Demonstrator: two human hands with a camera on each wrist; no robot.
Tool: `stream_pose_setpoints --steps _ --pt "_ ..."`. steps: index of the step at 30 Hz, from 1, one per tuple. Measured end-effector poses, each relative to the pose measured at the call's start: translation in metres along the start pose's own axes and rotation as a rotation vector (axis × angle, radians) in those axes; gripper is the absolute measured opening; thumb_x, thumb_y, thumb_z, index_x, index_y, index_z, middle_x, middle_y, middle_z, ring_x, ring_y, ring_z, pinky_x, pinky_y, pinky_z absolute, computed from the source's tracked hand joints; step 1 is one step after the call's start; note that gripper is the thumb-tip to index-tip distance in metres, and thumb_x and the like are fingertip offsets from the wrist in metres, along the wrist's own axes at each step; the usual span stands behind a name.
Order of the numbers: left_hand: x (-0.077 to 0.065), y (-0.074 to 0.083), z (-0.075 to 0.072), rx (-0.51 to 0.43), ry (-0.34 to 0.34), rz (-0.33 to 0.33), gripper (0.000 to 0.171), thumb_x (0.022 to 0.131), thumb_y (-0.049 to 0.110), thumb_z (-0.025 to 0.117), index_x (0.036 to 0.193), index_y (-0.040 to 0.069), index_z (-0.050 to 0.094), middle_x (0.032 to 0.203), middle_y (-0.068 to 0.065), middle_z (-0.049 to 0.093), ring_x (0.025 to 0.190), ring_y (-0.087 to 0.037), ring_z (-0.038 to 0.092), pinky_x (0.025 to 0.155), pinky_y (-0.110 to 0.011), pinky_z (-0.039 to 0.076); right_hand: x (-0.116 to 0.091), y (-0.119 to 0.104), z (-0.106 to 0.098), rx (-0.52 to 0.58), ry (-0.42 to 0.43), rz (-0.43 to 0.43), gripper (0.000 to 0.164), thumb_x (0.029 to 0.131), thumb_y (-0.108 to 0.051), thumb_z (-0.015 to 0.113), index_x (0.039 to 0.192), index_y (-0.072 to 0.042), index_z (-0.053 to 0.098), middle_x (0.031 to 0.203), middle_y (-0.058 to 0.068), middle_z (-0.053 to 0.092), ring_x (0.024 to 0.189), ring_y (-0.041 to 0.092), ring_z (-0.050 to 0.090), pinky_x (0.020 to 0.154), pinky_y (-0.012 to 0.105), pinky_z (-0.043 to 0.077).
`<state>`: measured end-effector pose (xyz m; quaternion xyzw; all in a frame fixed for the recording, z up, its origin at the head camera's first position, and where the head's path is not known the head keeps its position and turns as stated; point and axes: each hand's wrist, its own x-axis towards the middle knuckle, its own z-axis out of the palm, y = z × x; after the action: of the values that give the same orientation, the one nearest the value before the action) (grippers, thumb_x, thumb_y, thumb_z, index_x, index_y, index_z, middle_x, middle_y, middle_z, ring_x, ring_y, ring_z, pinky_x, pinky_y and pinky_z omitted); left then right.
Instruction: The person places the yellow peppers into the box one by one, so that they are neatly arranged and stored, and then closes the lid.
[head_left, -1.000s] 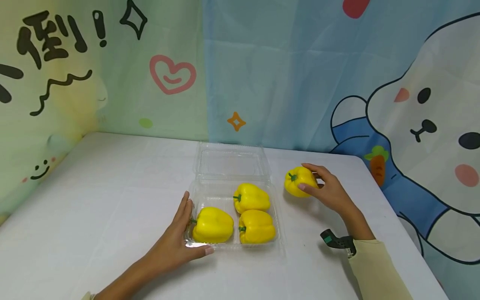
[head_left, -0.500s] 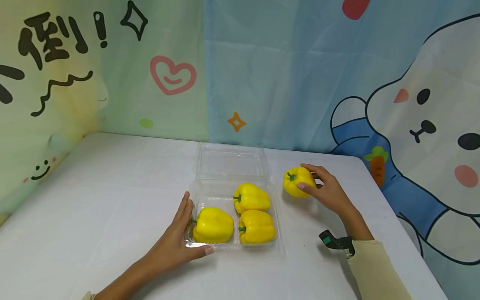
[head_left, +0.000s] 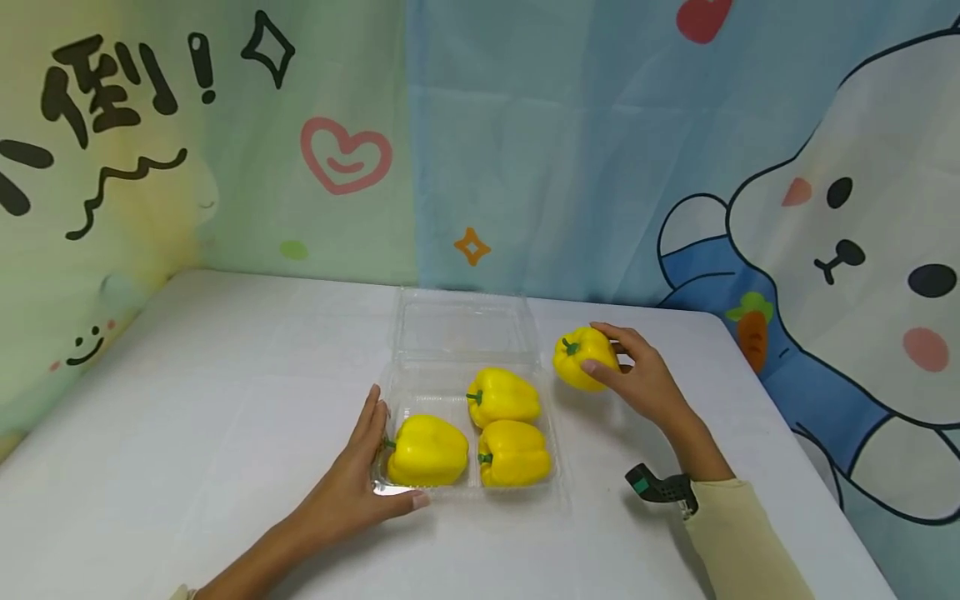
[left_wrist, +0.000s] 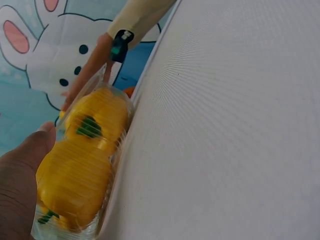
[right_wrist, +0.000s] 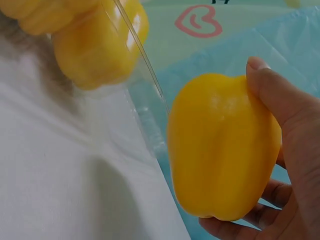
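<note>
My right hand grips a yellow bell pepper by its side, raised above the table just right of the clear plastic container. The pepper's green stem faces left in the head view. Inside the container lie three more yellow peppers: one on the left, one at the back right and one at the front right. Against the container's front left corner rests my left hand, its fingers straight along the left side and its thumb stretched along the front.
The container's lid lies folded back toward the rear of the white table. A printed cloth hangs behind. My right wrist carries a black camera mount.
My right hand has moved a little to the left with the bell pepper, closer to the container. My left hand and the peppers in the container have stayed in place.
</note>
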<state>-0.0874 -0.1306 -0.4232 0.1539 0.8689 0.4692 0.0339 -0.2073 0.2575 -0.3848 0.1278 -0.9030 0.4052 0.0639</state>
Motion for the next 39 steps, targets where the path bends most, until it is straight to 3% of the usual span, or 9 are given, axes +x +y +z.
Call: stream_pose_setpoints --steps 6,18,31,39 --pt "-0.001 -0.001 0.001 0.008 0.0 -0.004 0.125 0.07 0.05 0.084 0.154 -0.001 0.008 0.162 -0.002 -0.013 0.146 -0.028 0.005 0.11 -0.05 0.02 -0.003 -0.011 0.002 -0.014 -0.026 0.011 0.065 0.09 -0.038 0.07 0.144 -0.011 0.047 0.135 0.014 0.048 0.112 0.033 0.05 0.091 0.051 0.048" --pt "0.0 0.0 0.001 0.007 0.006 0.002 0.124 0.07 0.049 0.085 0.154 -0.001 0.008 0.162 -0.001 -0.013 0.146 -0.027 0.006 0.111 -0.049 0.021 -0.006 -0.044 0.006 0.037 0.0 -0.083 0.062 0.088 -0.033 0.073 0.142 -0.013 0.049 0.131 0.011 0.048 0.109 0.03 0.05 0.089 0.05 0.049" --pt "0.0 0.0 0.0 0.018 0.013 0.007 0.124 0.07 0.048 0.085 0.154 -0.001 0.008 0.161 0.004 -0.014 0.146 -0.027 0.006 0.111 -0.05 0.021 -0.008 -0.06 0.015 0.071 -0.06 -0.095 0.058 0.089 -0.027 0.074 0.139 -0.012 0.05 0.132 0.01 0.05 0.114 0.03 0.051 0.096 0.048 0.046" --pt "0.0 0.0 0.001 0.01 0.012 -0.01 0.125 0.069 0.048 0.085 0.155 0.0 0.008 0.161 0.008 -0.015 0.146 -0.027 0.008 0.11 -0.05 0.021 -0.006 -0.069 0.02 0.088 -0.051 -0.099 0.061 0.087 -0.031 0.075 0.139 -0.011 0.049 0.134 0.009 0.05 0.113 0.03 0.051 0.096 0.049 0.046"
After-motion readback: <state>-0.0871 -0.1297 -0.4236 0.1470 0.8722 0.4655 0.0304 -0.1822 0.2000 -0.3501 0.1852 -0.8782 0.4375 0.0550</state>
